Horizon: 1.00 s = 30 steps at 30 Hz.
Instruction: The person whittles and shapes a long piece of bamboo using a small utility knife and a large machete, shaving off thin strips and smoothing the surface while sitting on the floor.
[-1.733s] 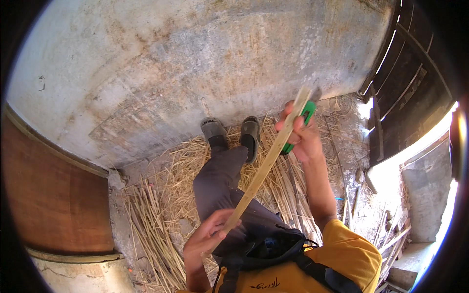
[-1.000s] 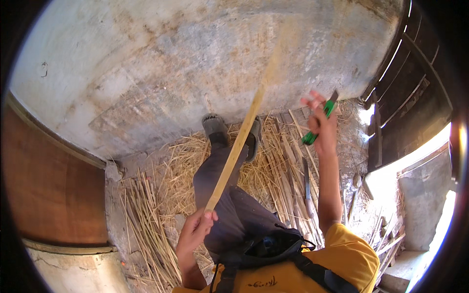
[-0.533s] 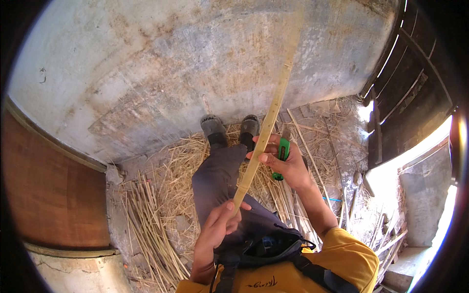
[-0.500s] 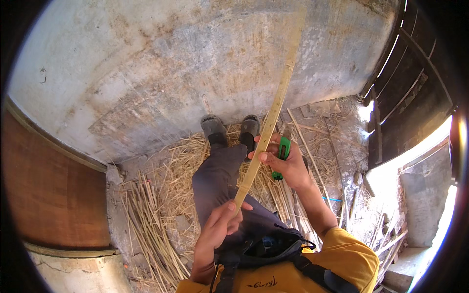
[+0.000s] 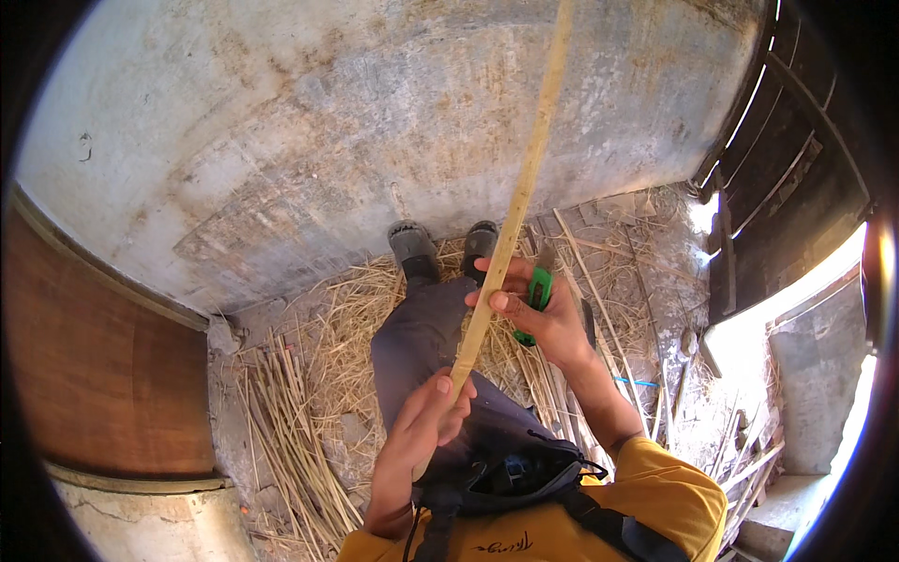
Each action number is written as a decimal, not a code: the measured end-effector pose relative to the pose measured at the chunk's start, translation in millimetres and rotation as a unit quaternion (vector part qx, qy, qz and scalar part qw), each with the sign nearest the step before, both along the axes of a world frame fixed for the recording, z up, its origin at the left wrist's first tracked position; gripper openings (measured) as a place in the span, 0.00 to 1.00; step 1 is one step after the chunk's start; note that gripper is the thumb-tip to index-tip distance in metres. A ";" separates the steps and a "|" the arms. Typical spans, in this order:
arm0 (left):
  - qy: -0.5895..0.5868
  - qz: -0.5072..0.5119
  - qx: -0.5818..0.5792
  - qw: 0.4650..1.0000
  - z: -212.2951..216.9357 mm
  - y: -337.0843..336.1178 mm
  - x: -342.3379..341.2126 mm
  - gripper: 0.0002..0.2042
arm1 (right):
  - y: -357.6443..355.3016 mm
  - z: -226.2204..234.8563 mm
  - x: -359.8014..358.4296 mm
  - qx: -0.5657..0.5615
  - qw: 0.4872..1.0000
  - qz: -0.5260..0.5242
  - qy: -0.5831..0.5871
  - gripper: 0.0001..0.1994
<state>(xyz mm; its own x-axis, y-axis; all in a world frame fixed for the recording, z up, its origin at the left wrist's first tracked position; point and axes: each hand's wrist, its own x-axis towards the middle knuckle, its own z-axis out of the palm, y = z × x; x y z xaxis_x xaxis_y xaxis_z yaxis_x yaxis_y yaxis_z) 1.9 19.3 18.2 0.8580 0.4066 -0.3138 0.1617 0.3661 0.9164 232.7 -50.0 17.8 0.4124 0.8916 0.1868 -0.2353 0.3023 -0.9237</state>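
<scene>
A long, flat, pale yellow strip, apparently split bamboo [image 5: 526, 173], slants from my lap up past the top edge of the head view. Around its lower part my left hand [image 5: 426, 419] is closed, and a short bit of the strip shows below that hand. Higher up, my right hand [image 5: 543, 314] pinches the strip between thumb and fingers. The same right hand also grips a green-handled knife [image 5: 540, 288] in its palm, with a dull blade pointing away from me beside the strip. Part of the handle is hidden by the fingers.
Straw and shavings [image 5: 351, 328] litter the floor around my shoes. A bundle of thin sticks [image 5: 295, 440] lies at left, with more sticks at right. A stained wall [image 5: 375, 122] rises ahead; a brown panel [image 5: 103, 365] stands left. An open black bag [image 5: 515, 473] hangs at my waist.
The strip has slid down toward me through my hands, and its lower part now extends below my left hand. The right hand with the knife has shifted slightly left.
</scene>
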 end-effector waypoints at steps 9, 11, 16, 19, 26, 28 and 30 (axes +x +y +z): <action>-0.006 0.102 0.128 0.987 -0.7 -8.3 7.5 0.21 | -22.3 -9.0 -14.3 -0.023 0.990 -0.074 -0.119 0.15; -0.015 0.109 0.141 0.984 -0.8 -8.7 7.4 0.20 | -28.3 -5.6 -20.3 -0.045 0.971 -0.077 -0.221 0.15; -0.040 0.132 0.137 0.981 -1.7 -10.5 8.5 0.10 | -30.1 -17.9 -29.0 -0.004 0.918 -0.097 -0.385 0.17; -0.037 0.137 0.101 0.985 2.8 -12.9 8.9 0.09 | -29.9 -19.0 -32.6 -0.019 0.906 -0.092 -0.413 0.19; -0.051 0.141 0.150 0.977 -7.5 -11.8 6.6 0.09 | -27.8 -30.3 -34.9 0.039 0.888 -0.128 -0.440 0.19; -0.032 0.152 0.236 0.959 -11.7 -11.5 6.3 0.09 | -26.3 -29.0 -33.8 0.061 0.879 -0.133 -0.453 0.19; -0.027 0.157 0.276 0.948 -6.0 -15.1 10.1 0.11 | -25.2 -24.3 -31.8 0.094 0.863 -0.132 -0.479 0.20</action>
